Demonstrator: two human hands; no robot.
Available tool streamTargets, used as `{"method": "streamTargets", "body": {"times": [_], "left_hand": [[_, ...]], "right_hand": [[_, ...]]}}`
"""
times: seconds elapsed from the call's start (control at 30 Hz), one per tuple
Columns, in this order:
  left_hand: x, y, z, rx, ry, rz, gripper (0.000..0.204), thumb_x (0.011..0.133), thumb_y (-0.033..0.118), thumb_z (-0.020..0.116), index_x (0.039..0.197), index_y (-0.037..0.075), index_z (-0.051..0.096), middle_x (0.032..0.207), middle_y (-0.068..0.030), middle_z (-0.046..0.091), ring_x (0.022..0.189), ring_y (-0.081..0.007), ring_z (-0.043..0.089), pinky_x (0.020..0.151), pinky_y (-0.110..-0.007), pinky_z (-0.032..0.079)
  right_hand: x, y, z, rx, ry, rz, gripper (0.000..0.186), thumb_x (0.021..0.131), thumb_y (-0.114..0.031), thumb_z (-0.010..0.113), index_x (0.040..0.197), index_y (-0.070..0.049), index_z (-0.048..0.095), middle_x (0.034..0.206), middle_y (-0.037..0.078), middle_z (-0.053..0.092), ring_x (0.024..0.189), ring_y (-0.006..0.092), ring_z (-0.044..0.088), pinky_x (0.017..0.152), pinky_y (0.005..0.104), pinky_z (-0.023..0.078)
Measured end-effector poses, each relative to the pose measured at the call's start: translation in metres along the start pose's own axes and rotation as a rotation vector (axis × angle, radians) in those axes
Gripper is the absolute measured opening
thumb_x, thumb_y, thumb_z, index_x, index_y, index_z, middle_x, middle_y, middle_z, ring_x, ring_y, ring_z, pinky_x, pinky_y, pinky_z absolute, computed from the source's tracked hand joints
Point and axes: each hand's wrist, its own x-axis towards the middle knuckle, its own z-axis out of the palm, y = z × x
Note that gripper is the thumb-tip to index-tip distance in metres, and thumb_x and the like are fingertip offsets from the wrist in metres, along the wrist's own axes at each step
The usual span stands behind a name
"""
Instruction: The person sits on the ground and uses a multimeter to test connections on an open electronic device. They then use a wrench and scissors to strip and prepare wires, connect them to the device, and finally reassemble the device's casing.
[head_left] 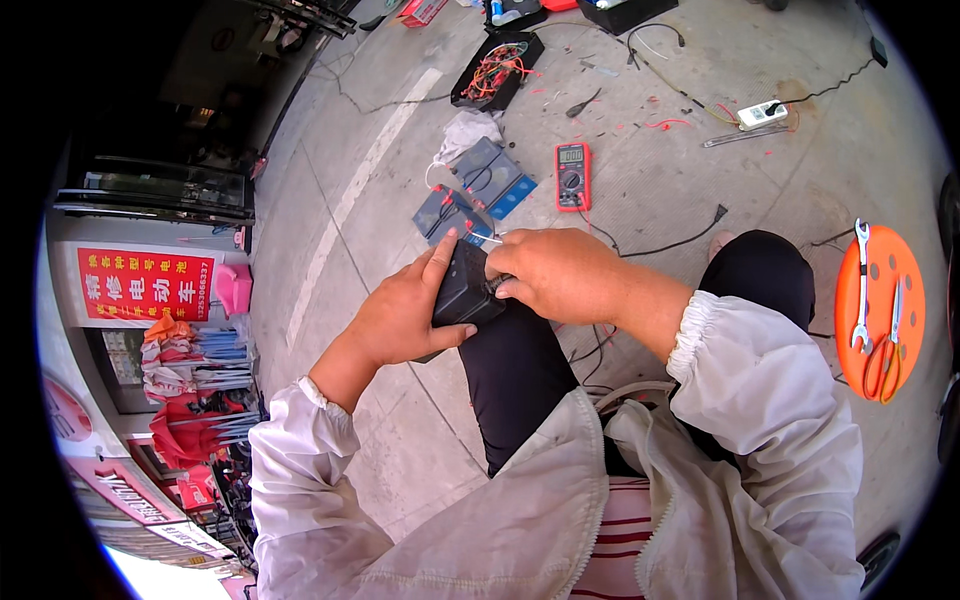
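My left hand (405, 315) grips a small black box-shaped part (466, 290) and rests it on my black-trousered knee, thumb up along its far side. My right hand (555, 272) is closed against the box's right end, pinching a thin metal tool or wire tip (487, 238) that sticks out above the box. Just beyond my hands, two grey battery packs with blue edges (478, 190) lie on the concrete with wires on them.
A red multimeter (572, 176) lies on the ground by the packs. Farther off are a black tray of tangled wires (495, 70), pliers (582, 103) and a white power strip (762, 114). An orange stool (880, 312) at right holds a wrench and scissors.
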Motion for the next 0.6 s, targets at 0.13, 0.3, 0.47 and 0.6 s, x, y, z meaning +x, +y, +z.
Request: {"method": "streamTargets", "body": {"times": [0.13, 0.3, 0.47, 0.6], "left_hand": [[-0.005, -0.005, 0.005, -0.091, 0.015, -0.016, 0.116, 0.071, 0.036, 0.081, 0.159, 0.004, 0.013, 0.129, -0.0275, 0.055, 0.113, -0.0432, 0.059, 0.097, -0.042, 0.049], [-0.013, -0.004, 0.014, -0.149, 0.078, -0.006, 0.115, 0.070, 0.033, 0.082, 0.159, 0.004, 0.014, 0.125, -0.0263, 0.054, 0.114, -0.0433, 0.057, 0.099, -0.043, 0.047], [-0.018, 0.002, 0.014, -0.114, 0.107, -0.009, 0.114, 0.068, 0.030, 0.083, 0.158, 0.004, 0.017, 0.125, -0.0244, 0.053, 0.114, -0.0438, 0.054, 0.102, -0.045, 0.044], [-0.021, 0.005, 0.020, 0.034, 0.164, 0.047, 0.113, 0.068, 0.030, 0.082, 0.157, 0.003, 0.019, 0.125, -0.0245, 0.053, 0.113, -0.0440, 0.055, 0.101, -0.046, 0.045]], "right_hand": [[0.003, -0.006, 0.005, -0.112, 0.067, -0.092, 0.013, 0.091, -0.020, 0.065, 0.090, -0.007, 0.065, 0.093, 0.010, 0.062, 0.087, 0.0327, 0.066, 0.072, 0.0447, 0.052], [0.003, -0.009, 0.007, -0.092, -0.025, -0.053, 0.016, 0.092, -0.022, 0.063, 0.086, -0.006, 0.063, 0.090, 0.011, 0.061, 0.085, 0.0333, 0.065, 0.071, 0.0461, 0.051], [0.001, -0.012, 0.011, 0.006, -0.129, 0.034, 0.020, 0.094, -0.023, 0.061, 0.087, -0.004, 0.063, 0.090, 0.013, 0.062, 0.088, 0.0364, 0.063, 0.076, 0.0478, 0.049], [-0.007, -0.011, 0.021, 0.053, -0.128, 0.082, 0.021, 0.094, -0.023, 0.061, 0.088, -0.003, 0.066, 0.090, 0.015, 0.066, 0.089, 0.0372, 0.064, 0.077, 0.0489, 0.050]]}}
